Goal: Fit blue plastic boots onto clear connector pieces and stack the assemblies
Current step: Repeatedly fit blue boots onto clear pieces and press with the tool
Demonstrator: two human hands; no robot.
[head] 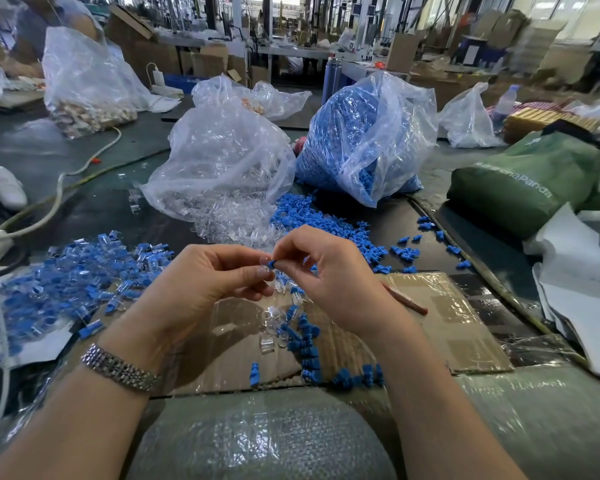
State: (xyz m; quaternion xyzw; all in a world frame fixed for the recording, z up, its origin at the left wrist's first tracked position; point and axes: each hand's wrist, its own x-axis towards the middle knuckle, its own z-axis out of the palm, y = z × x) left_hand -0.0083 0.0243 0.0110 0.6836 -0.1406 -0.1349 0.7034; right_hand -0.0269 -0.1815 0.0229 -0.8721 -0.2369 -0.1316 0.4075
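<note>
Bare forearms; a silver link watchband [120,368] on the left wrist.

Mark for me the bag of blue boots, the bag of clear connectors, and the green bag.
bag of blue boots [361,140], head view, on its blue-filled front.
bag of clear connectors [222,161], head view, on its plastic front.
green bag [520,188], head view, on its printed side.

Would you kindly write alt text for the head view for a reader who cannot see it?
Both hands, left hand and right hand, pinch a blue boot between them above cardboard. Finished assemblies lie left; bags of clear pieces and boots sit behind.
</note>
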